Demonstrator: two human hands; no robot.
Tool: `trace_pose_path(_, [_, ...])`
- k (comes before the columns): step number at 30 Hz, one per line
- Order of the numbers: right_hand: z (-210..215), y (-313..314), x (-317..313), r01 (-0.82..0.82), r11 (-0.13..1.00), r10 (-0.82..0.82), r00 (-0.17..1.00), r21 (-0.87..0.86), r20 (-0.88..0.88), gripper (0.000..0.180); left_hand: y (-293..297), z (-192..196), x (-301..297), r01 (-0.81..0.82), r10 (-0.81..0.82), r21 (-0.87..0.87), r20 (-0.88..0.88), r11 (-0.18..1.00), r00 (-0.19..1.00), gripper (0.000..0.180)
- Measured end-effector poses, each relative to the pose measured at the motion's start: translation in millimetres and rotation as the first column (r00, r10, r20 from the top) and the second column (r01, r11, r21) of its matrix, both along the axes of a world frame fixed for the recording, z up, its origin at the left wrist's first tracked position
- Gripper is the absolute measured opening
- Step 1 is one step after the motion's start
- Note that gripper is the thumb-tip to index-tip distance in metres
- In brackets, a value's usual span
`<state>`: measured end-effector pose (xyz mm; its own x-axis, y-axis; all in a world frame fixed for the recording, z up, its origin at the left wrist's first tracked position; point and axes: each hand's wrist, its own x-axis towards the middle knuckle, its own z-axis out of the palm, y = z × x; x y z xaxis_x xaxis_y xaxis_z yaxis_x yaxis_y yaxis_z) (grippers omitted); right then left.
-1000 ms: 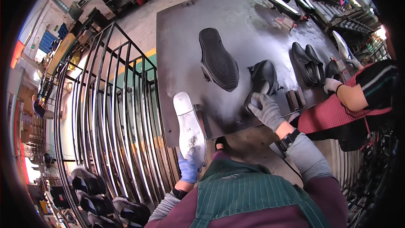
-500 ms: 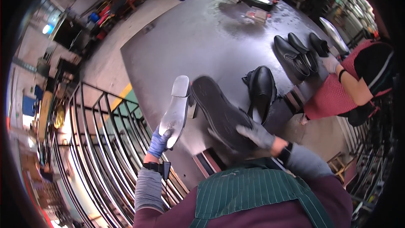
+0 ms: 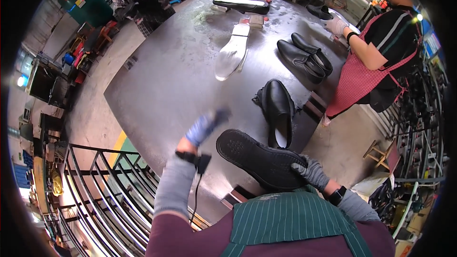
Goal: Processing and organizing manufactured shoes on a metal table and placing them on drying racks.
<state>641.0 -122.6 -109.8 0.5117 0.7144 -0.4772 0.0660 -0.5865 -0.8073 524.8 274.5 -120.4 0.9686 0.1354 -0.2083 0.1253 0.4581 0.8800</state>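
Observation:
My left hand (image 3: 208, 126), in a blue glove, is over the table with its fingers stretched forward and blurred by motion; nothing shows in it. In my gloved right hand (image 3: 310, 171) is a black shoe (image 3: 259, 157), gripped at one end close to my apron. Its textured sole faces up, and its upper is mostly hidden. Beyond my left hand, a silver shoe-shaped piece (image 3: 231, 56), which looks like a shoe last, is over the table, slightly blurred. Just past the held shoe stands a black slip-on shoe (image 3: 277, 107), with dark ragged material beside it.
A pair of black slip-ons (image 3: 302, 61) stands on the metal table (image 3: 171, 66). Several pale-soled shoes (image 3: 240, 4) lie at its far end, near a small block (image 3: 256, 21). At right, a co-worker's gloved hand (image 3: 336, 25) touches a dark shoe (image 3: 318, 11). A metal rack (image 3: 102, 181) stands left.
My left hand has let go of the silver shoe-shaped piece, which is now farther away across the table. The black shoe in my right hand has turned and come nearer my body. The view has shifted.

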Motion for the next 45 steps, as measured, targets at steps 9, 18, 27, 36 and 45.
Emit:
trace_pose_path(9, [28.9, 90.8, 33.4, -0.333, 0.94, 0.332, 0.943, -0.07, -0.025, 0.076, -155.9, -1.2, -152.3, -0.835, 0.858, 0.288, 0.076, 0.469, 0.508, 0.032])
trace_pose_path(18, [8.1, 65.3, -129.3, -0.627, 0.73, 0.64, 0.487, 0.271, -0.595, 0.07, -104.1, 0.1, -264.6, -0.827, 0.886, 0.333, -0.271, 0.452, 0.375, 0.039])
trace_pose_path(27, [-24.4, 42.3, -152.2, -0.61, 0.719, 0.673, 0.489, 0.333, -0.555, 0.054, -120.7, 3.6, -272.1, -0.847, 0.875, 0.299, -0.358, 0.439, 0.327, 0.049])
trace_pose_path(36, [-21.0, 44.7, -158.2, -0.592, 0.747, 0.532, 0.262, 0.301, -0.805, 0.061, -92.1, 19.0, -224.6, -0.633, 0.784, 0.463, -0.36, 0.62, 0.505, 0.052])
trace_pose_path(45, [-14.9, 12.3, -122.9, -0.888, 0.354, 0.847, 0.171, 0.294, -0.503, 0.053, -143.2, 24.7, -184.2, -0.303, 0.698, 0.711, -0.36, 0.635, 0.619, 0.054])
